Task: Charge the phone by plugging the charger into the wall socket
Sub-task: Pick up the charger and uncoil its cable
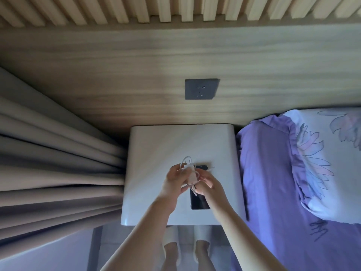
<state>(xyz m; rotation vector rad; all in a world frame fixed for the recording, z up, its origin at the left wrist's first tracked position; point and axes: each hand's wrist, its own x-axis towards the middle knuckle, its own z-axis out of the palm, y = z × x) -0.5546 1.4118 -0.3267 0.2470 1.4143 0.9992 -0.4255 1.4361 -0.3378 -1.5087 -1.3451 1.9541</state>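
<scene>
A white charger with its white cable looped around it is held above the white bedside table. My left hand grips the charger body from the left. My right hand pinches the cable at the charger's lower end. A black phone lies flat on the table under my hands, partly hidden by them. The dark grey wall socket sits in the wooden wall panel above the table, with nothing plugged in.
Grey curtains hang to the left of the table. A bed with a purple sheet and a flowered pillow lies to the right. My feet in white slippers stand below the table's front edge.
</scene>
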